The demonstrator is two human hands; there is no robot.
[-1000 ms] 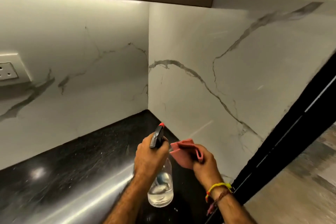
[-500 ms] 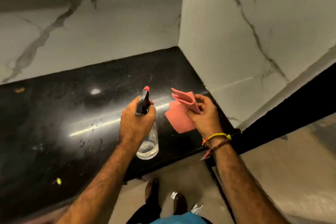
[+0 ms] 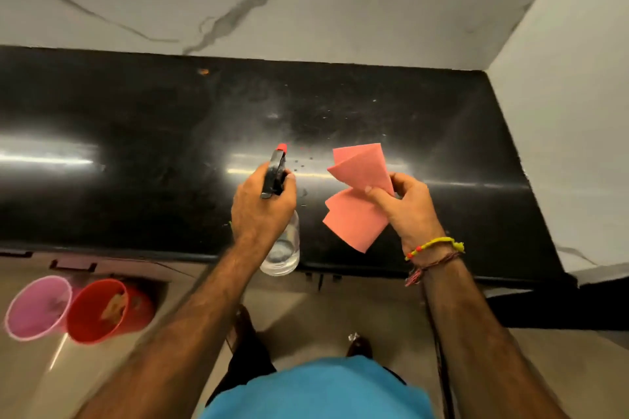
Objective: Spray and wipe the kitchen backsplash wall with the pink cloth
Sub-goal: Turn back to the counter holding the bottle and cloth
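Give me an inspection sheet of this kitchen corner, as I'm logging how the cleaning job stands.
Surface: black countertop, glossy, with droplets and specks near its middle.
Job's things: spray bottle, clear, with a red nozzle, held over the counter's front edge; pink cloth, folded, held above the counter; marble backsplash wall, untouched by either.
Clutter: small orange speck near the wall.
Hands: left hand grips the spray bottle; right hand pinches the pink cloth.
Cables: nothing seen.
Surroundings: pink bucket and red bucket on the floor at the left.
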